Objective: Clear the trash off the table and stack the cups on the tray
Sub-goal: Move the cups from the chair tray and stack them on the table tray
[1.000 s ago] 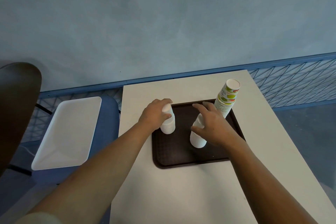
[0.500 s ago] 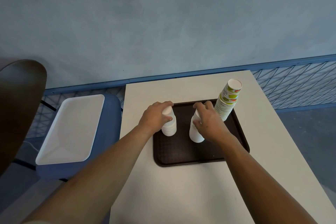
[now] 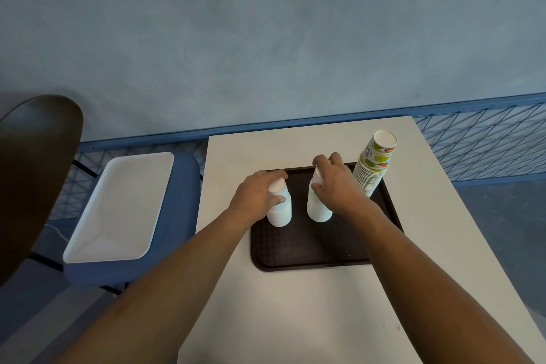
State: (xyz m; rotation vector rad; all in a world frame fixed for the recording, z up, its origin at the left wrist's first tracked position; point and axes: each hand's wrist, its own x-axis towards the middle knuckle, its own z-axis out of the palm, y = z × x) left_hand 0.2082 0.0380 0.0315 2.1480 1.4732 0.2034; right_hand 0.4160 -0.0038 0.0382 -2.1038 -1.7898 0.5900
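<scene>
Stacking was in hand: my left hand gripped the left white cup stack and my right hand the right white cup stack, both upright near the far edge of the brown tray; next, I judged, one had to be lifted cleanly onto the other.

The tray lies toward the far edge of the tabletop. The left cup stack and right cup stack stand on its far half, the tall cup stack at its far right corner. Left of the tabletop, a tub rests on a seat.
</scene>
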